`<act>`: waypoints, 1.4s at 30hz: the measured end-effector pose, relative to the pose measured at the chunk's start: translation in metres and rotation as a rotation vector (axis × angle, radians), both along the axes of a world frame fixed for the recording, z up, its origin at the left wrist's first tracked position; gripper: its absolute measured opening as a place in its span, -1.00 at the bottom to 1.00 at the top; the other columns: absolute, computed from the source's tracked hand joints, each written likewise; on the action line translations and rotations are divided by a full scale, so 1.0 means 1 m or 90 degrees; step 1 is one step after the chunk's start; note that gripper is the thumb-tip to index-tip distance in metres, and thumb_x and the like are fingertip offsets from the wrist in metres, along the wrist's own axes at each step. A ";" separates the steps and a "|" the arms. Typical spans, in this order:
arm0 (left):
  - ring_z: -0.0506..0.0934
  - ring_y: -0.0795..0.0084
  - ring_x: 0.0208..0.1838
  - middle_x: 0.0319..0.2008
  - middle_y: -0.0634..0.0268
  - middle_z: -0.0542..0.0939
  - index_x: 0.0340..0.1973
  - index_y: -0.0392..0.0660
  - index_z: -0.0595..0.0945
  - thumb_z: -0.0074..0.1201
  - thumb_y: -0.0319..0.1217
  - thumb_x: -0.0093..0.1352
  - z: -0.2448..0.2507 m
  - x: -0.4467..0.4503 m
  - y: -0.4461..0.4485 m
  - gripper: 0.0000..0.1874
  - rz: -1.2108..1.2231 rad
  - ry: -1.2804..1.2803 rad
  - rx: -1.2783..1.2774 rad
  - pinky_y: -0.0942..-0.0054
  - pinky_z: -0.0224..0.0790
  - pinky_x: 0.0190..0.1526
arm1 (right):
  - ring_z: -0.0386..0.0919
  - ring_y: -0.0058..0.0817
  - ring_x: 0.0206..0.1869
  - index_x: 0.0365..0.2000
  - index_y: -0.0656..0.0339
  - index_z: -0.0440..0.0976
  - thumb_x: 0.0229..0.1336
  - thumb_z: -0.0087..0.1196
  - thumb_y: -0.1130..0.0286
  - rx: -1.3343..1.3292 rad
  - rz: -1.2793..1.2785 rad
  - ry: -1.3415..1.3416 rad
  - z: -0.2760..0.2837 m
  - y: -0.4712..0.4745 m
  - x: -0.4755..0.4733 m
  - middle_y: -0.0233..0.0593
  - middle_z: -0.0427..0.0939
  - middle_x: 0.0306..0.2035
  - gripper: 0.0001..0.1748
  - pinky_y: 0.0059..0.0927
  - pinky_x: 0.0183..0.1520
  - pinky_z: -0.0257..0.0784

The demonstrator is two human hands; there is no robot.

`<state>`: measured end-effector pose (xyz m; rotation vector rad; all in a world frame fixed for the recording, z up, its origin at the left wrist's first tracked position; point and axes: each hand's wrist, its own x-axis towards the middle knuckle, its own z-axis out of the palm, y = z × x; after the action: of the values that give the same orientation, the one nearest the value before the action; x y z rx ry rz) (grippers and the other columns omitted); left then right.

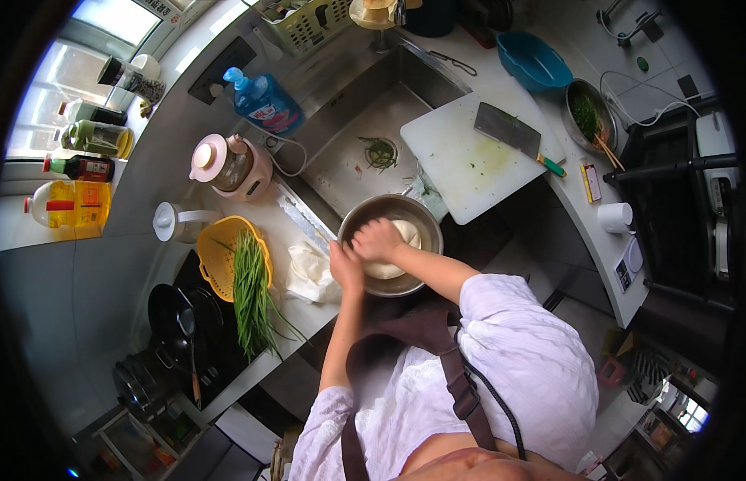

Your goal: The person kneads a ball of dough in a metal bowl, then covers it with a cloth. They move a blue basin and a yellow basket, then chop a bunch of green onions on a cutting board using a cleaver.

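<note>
A round stainless steel bowl [435, 240] stands at the near edge of the sink, with pale dough [407, 233] inside it. My right hand [376, 240] is curled down in the bowl at the dough's left side; its fingertips are hidden, so its hold on the dough is unclear. At the bowl's left rim is my left hand [347, 264], its fingers bent over the edge and its thumb side close to my right hand. A crumpled white cloth [311, 273] lies on the counter just left of my left hand.
A white cutting board [457, 162] with a cleaver [508, 128] overlaps the sink [349, 150] at right. Leftward are a yellow basket [213, 258] of green chives [251, 300], a pink electric kettle [231, 165] and a blue soap bottle [267, 105]. A wok [168, 324] sits beyond the basket.
</note>
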<state>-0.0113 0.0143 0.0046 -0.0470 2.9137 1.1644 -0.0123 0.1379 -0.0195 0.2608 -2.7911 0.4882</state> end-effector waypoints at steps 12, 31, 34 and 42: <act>0.47 -0.25 -0.26 -0.36 -0.15 0.53 -0.33 -0.25 0.42 -0.10 -0.35 0.42 -0.005 0.000 -0.002 -0.81 -0.015 0.041 -0.010 -0.03 0.28 -0.25 | 0.38 -0.26 -0.16 -0.54 0.07 0.52 -0.10 0.11 -0.01 -0.076 -0.012 -0.064 0.057 0.007 0.066 -0.21 0.46 -0.36 -0.66 -0.12 -0.15 0.16; 0.47 -0.27 -0.30 -0.41 -0.15 0.52 -0.34 -0.24 0.41 -0.08 -0.35 0.42 -0.004 0.003 0.000 -0.81 0.025 0.013 0.011 -0.01 0.28 -0.30 | 0.43 -0.36 -0.41 -0.57 0.05 0.43 -0.19 0.14 -0.03 0.000 0.338 0.034 0.027 0.030 0.035 -0.33 0.42 -0.50 -0.63 -0.24 -0.27 0.28; 0.49 -0.22 -0.31 -0.41 -0.12 0.52 -0.35 -0.23 0.41 -0.08 -0.33 0.43 -0.001 0.003 0.001 -0.79 0.038 0.005 0.028 0.01 0.30 -0.31 | 0.45 -0.37 -0.50 -0.66 0.01 0.44 -0.24 0.13 0.03 0.005 0.298 0.034 0.009 0.018 0.012 -0.35 0.44 -0.59 -0.71 -0.31 -0.39 0.29; 0.48 -0.21 -0.29 -0.41 -0.10 0.52 -0.35 -0.21 0.39 -0.09 -0.35 0.43 0.006 0.001 0.000 -0.81 0.022 -0.034 0.022 0.02 0.29 -0.29 | 0.47 -0.37 -0.40 -0.64 0.01 0.49 -0.16 0.10 0.15 0.022 0.207 -0.007 0.014 0.004 0.012 -0.36 0.46 -0.55 -0.82 -0.30 -0.34 0.28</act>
<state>-0.0100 0.0143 0.0108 -0.1274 2.8562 1.1993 -0.0004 0.1420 -0.0053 0.7285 -2.7794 0.5141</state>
